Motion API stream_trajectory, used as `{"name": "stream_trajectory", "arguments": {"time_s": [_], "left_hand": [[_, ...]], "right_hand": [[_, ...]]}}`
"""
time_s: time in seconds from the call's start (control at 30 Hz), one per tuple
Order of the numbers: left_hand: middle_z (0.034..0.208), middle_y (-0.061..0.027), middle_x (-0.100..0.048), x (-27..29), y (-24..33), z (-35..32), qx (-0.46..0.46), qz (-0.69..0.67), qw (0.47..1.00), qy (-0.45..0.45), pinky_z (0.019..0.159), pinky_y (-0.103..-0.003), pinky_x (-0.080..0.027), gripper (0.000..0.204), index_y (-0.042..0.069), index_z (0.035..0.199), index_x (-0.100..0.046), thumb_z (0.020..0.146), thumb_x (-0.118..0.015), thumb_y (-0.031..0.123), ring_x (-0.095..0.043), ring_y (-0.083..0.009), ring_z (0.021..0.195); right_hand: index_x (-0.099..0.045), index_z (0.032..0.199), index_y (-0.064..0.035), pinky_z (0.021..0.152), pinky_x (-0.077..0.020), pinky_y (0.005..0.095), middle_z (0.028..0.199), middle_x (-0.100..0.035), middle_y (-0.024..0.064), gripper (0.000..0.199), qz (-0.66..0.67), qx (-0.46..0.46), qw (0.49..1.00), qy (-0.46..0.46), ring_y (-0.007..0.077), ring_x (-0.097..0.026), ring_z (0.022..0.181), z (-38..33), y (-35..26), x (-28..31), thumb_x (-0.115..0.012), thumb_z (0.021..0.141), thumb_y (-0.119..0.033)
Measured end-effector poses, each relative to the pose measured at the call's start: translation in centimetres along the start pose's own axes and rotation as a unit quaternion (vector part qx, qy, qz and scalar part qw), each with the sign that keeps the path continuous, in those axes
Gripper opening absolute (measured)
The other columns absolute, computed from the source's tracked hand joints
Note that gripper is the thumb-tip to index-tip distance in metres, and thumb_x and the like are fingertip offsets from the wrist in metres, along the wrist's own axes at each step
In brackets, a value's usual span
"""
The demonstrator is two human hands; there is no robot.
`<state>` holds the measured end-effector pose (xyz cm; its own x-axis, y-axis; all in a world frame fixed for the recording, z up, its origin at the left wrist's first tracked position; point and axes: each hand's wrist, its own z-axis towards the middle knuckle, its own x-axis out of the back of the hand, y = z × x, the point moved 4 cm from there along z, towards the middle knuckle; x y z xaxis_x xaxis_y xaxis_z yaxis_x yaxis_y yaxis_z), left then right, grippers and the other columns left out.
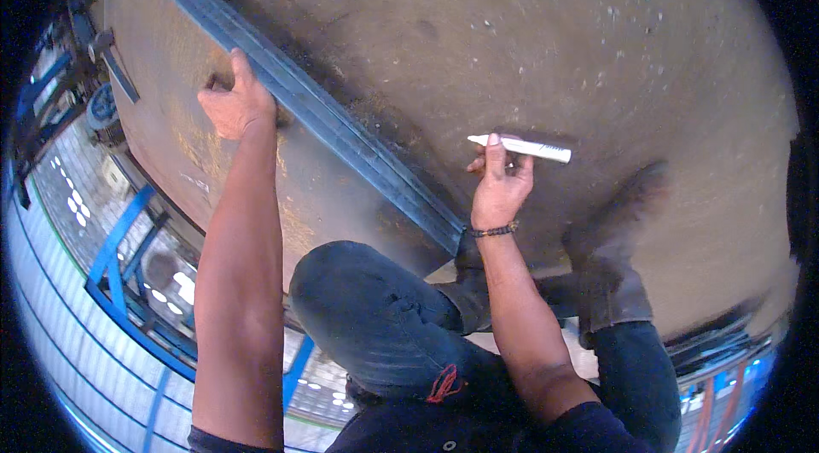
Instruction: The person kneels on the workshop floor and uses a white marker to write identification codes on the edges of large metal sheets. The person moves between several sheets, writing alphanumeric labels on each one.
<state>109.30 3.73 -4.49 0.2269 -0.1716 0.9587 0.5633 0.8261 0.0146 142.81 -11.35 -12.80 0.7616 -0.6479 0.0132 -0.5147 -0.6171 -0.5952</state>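
Note:
A long straight blue-grey metal bar (341, 124) lies slantwise across a large brown metal sheet (512, 26), from the far left down to near my boots. My left hand (243, 103) is at the bar's left side, its index finger stretched out against the edge and thumb spread apart; the other fingers are partly hidden. To the right of the bar, my right hand (505, 184) pinches a white marker (542, 149) between thumb and fingers. The marker is held almost level just over the sheet, its tapered tip pointing left toward the bar.
I am crouching, with my knee (367, 316) close to the bar's near end. A dark hammer-like tool (115, 65) lies at the sheet's left edge. Beyond that edge are blue metal frames (119, 257) and corrugated sheeting (60, 316).

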Motion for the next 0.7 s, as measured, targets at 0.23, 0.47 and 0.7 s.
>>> {"name": "stream_trajectory", "arguments": {"time_s": [0.23, 0.47, 0.7], "left_hand": [[0.117, -0.023, -0.063, -0.7, -1.1, -1.0, 0.004, 0.0, 0.999, -0.039, 0.096, -0.046, -0.045, 0.088, -0.003, 0.123, -0.055, 0.075, -0.063, 0.071, -0.059, -0.0374, 0.112], [0.114, -0.0249, -0.064, -0.6, -0.9, -0.7, 0.005, 0.003, 0.999, -0.04, 0.096, -0.048, -0.045, 0.09, -0.004, 0.123, -0.054, 0.075, -0.063, 0.072, -0.06, -0.0396, 0.11], [0.114, -0.0244, -0.063, -0.3, -0.1, -1.1, -0.004, 0.004, 0.999, -0.048, 0.096, -0.048, -0.044, 0.088, -0.002, 0.125, -0.054, 0.076, -0.062, 0.07, -0.06, -0.0387, 0.11]], "right_hand": [[-0.056, 0.106, -0.003, 0.056, -0.0523, 0.0264, 0.084, -0.063, 0.0059, 0.018, 0.039, -0.036, 0.998, -0.012, 0.0098, -0.058, 0.067, -5.7, 4.8, 3.7, -0.066, 0.092, -0.007], [-0.057, 0.107, -0.0022, 0.058, -0.052, 0.027, 0.085, -0.062, 0.0054, 0.019, 0.066, -0.015, 0.997, -0.039, 0.0099, -0.058, 0.068, -6.0, 5.6, 5.7, -0.065, 0.091, -0.004], [-0.06, 0.105, -0.0006, 0.058, -0.0519, 0.0261, 0.082, -0.063, 0.0057, 0.015, -0.003, -0.03, 1.0, 0.006, 0.0095, -0.058, 0.066, -6.6, 6.4, 6.9, -0.064, 0.09, -0.004]]}}
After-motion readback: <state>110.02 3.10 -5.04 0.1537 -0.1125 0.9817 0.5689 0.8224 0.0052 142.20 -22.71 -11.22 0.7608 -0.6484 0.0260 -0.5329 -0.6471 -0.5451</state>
